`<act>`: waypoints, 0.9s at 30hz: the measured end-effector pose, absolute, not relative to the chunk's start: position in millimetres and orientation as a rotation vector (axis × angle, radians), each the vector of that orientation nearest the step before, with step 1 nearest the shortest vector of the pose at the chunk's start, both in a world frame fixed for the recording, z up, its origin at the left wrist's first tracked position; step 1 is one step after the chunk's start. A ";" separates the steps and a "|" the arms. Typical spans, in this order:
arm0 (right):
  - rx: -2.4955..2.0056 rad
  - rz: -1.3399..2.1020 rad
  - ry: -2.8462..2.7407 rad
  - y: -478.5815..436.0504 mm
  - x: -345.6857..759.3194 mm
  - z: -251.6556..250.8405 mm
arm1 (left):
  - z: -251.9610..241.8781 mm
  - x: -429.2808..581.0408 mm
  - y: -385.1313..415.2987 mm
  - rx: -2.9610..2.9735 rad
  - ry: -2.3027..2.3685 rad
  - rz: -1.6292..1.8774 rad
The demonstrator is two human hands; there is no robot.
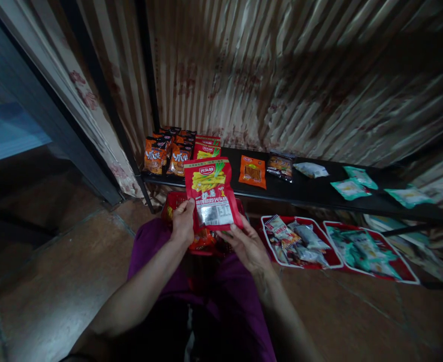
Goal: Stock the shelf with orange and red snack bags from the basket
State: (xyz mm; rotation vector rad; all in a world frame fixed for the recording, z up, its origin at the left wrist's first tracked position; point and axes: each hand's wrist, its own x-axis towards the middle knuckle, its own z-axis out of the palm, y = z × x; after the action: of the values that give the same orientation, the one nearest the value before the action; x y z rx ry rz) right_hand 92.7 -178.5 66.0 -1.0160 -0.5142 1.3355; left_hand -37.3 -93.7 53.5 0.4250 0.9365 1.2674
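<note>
A red snack packet (211, 196) with a yellow and green picture is held upright between my two hands, in front of the shelf edge. My left hand (184, 223) pinches its lower left side, and my right hand (249, 244) grips the lower right corner. Below it, partly hidden by the packet and my hands, a red basket (172, 200) holds more packets, an orange one (203, 240) among them. Similar red packets (207, 149) stand on the shelf just behind, beside rows of orange and black snack bags (180, 160).
The low black shelf (308, 196) carries an orange packet (252, 171), a dark brown packet (280, 166), a white packet (311, 170) and several mint-green packets (350, 189). Two red baskets with white rims (300, 218) (370, 229) hold more packets on the tiled floor. A curtain (244, 75) hangs behind.
</note>
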 end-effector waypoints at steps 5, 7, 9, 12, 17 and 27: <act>-1.046 1.273 -0.481 -183.6 90.9 65.6 | 55.2 -39.6 -96.0 0.418 0.907 1.196; -1.037 1.267 -0.458 -185.8 89.3 66.0 | 56.9 -42.1 -96.9 0.414 0.899 1.166; -1.028 1.272 -0.441 -187.2 88.5 67.1 | 59.8 -44.8 -97.8 0.399 0.911 1.143; -1.037 1.258 -0.404 -187.4 89.0 68.9 | 66.3 -49.6 -101.0 0.409 0.853 1.077; -1.024 1.225 -0.344 -185.0 92.4 71.5 | 78.0 -60.3 -112.9 0.540 0.674 0.898; -1.072 1.107 -0.328 -187.7 94.7 82.6 | 78.0 -64.3 -121.8 0.746 0.786 0.911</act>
State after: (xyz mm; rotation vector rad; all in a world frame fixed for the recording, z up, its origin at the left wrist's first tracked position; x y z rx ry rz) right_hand 94.7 -187.7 82.6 -1.0718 -0.3279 1.1074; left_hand -64.3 -121.8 78.0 0.7460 0.7860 0.9109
